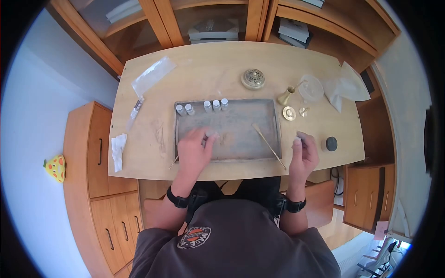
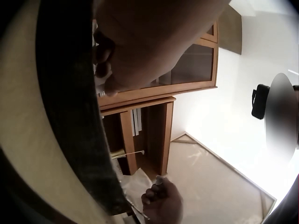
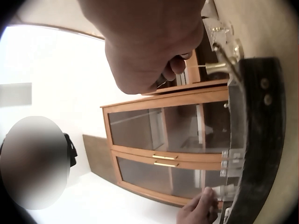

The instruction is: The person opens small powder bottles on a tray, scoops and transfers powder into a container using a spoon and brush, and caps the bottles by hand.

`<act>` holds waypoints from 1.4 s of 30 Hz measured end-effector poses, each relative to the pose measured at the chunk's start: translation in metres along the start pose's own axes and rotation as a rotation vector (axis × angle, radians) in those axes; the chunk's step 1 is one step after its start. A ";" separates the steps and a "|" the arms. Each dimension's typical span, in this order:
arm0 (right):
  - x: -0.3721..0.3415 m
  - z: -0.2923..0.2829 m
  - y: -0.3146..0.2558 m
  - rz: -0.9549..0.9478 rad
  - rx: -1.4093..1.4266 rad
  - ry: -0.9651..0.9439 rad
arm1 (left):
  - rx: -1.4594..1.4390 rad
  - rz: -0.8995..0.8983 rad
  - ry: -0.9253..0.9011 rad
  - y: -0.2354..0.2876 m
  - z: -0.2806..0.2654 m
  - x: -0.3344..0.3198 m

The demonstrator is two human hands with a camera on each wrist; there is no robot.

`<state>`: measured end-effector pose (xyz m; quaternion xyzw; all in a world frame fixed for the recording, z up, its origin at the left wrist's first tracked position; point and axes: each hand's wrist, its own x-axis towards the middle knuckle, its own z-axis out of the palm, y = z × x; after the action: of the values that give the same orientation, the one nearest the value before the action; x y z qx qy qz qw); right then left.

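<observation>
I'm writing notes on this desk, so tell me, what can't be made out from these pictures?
Small item in the right hand: head and left wrist views, its fingers cover much of it.
Far end of the stick by the tray's left front corner: head view, behind the left hand.
Any lettering on the vials: head view, too small.
Titles of the books in the cabinet: head view, blurred.

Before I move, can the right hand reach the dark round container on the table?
Probably yes: the right hand is near the dark container with nothing visible between, though it appears to hold a small object.
</observation>
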<state>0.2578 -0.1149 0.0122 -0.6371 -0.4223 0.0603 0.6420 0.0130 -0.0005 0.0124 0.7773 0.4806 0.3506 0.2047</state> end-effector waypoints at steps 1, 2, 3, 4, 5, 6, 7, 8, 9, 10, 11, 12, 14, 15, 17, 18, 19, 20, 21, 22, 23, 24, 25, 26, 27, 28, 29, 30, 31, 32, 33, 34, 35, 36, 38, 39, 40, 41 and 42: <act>0.001 0.005 -0.012 -0.048 0.042 -0.036 | 0.000 -0.002 -0.004 -0.002 -0.001 0.000; 0.002 0.011 -0.022 -0.095 0.085 -0.072 | -0.139 -0.098 0.001 -0.004 -0.002 0.002; 0.003 0.015 -0.029 -0.133 0.078 -0.108 | -0.277 -0.195 0.006 -0.006 -0.003 0.002; 0.002 0.020 -0.034 -0.127 0.077 -0.107 | -0.275 -0.196 0.001 -0.006 -0.003 0.003; 0.002 0.024 -0.037 -0.136 0.106 -0.168 | -0.542 -0.282 0.008 -0.005 -0.004 0.003; 0.001 0.030 -0.040 -0.145 0.137 -0.227 | -0.809 -0.366 0.013 -0.004 -0.005 0.004; 0.002 0.036 -0.042 -0.148 0.154 -0.267 | -0.804 -0.364 0.005 -0.008 -0.007 0.003; 0.002 0.041 -0.045 -0.143 0.156 -0.258 | -0.967 -0.396 -0.073 -0.015 -0.010 0.003; 0.002 0.046 -0.049 -0.146 0.146 -0.334 | -1.130 -0.428 -0.152 -0.018 -0.012 0.003; 0.003 0.052 -0.052 -0.152 0.138 -0.411 | -1.124 -0.424 -0.157 -0.019 -0.012 0.001; 0.003 0.061 -0.054 -0.154 0.147 -0.400 | -1.206 -0.440 -0.200 -0.018 -0.015 0.000; 0.003 0.069 -0.056 -0.180 0.155 -0.462 | -1.295 -0.459 -0.239 -0.017 -0.014 -0.002; 0.003 0.076 -0.059 -0.211 0.165 -0.525 | -1.292 -0.447 -0.235 -0.015 -0.013 -0.003; 0.004 0.079 -0.061 -0.219 0.164 -0.551 | -1.290 -0.438 -0.229 -0.015 -0.013 -0.003; 0.008 0.083 -0.064 -0.251 0.172 -0.574 | -1.244 -0.442 -0.222 -0.013 -0.012 -0.005; 0.008 0.084 -0.064 -0.285 0.126 -0.569 | -1.199 -0.451 -0.222 -0.012 -0.012 -0.005; 0.009 0.086 -0.064 -0.322 0.082 -0.560 | -1.193 -0.419 -0.210 -0.012 -0.013 -0.006; 0.011 0.087 -0.063 -0.355 0.095 -0.547 | -1.164 -0.426 -0.226 -0.013 -0.013 -0.007; 0.012 0.087 -0.061 -0.378 0.070 -0.563 | -1.135 -0.433 -0.240 -0.013 -0.013 -0.007; 0.013 0.087 -0.060 -0.398 0.042 -0.578 | -1.131 -0.399 -0.229 -0.014 -0.012 -0.007; 0.013 0.086 -0.059 -0.426 0.048 -0.567 | -1.136 -0.410 -0.224 -0.014 -0.011 -0.007; 0.013 0.085 -0.059 -0.380 0.046 -0.584 | -1.143 -0.428 -0.221 -0.013 -0.010 -0.007; 0.012 0.085 -0.058 -0.332 0.043 -0.602 | -1.145 -0.407 -0.213 -0.011 -0.011 -0.007; 0.012 0.086 -0.058 -0.353 0.045 -0.597 | -1.117 -0.422 -0.223 -0.007 -0.013 -0.006; 0.012 0.087 -0.057 -0.394 0.047 -0.567 | -1.089 -0.439 -0.233 -0.004 -0.013 -0.005; 0.012 0.087 -0.056 -0.432 0.049 -0.537 | -1.093 -0.423 -0.228 -0.002 -0.012 -0.005; 0.013 0.086 -0.055 -0.446 0.048 -0.533 | -0.996 -0.380 -0.191 0.000 -0.011 -0.005; 0.014 0.084 -0.053 -0.364 0.026 -0.599 | -0.900 -0.337 -0.154 0.001 -0.009 -0.006; 0.015 0.082 -0.052 -0.283 0.003 -0.662 | -0.800 -0.275 -0.124 -0.003 -0.005 -0.008; 0.016 0.082 -0.050 -0.299 0.000 -0.655 | -0.804 -0.259 -0.118 0.003 -0.007 -0.007; 0.016 0.082 -0.047 -0.256 0.010 -0.663 | -0.741 -0.223 -0.099 0.013 -0.012 -0.008; 0.016 0.082 -0.046 -0.211 0.021 -0.671 | -0.678 -0.190 -0.079 0.018 -0.014 -0.009; 0.015 0.082 -0.045 -0.223 0.017 -0.667 | -0.708 -0.224 -0.082 0.014 -0.011 -0.009; 0.015 0.083 -0.046 -0.301 0.021 -0.648 | -0.714 -0.216 -0.077 0.011 -0.008 -0.009; 0.014 0.083 -0.048 -0.385 0.019 -0.628 | -0.889 -0.388 -0.113 0.006 -0.007 -0.009; 0.014 0.083 -0.051 -0.460 0.013 -0.607 | -0.895 -0.383 -0.112 0.001 -0.008 -0.009; 0.014 0.083 -0.052 -0.536 0.008 -0.586 | -1.016 -0.471 -0.201 -0.005 -0.010 -0.009; 0.014 0.084 -0.053 -0.543 0.004 -0.586 | -1.135 -0.559 -0.292 -0.009 -0.011 -0.007; 0.013 0.084 -0.052 -0.571 -0.006 -0.600 | -1.141 -0.555 -0.291 -0.009 -0.012 -0.007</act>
<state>0.1900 -0.0514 0.0495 -0.4505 -0.7505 0.0616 0.4796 -0.0029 -0.0026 0.0121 0.4328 0.3694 0.3761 0.7313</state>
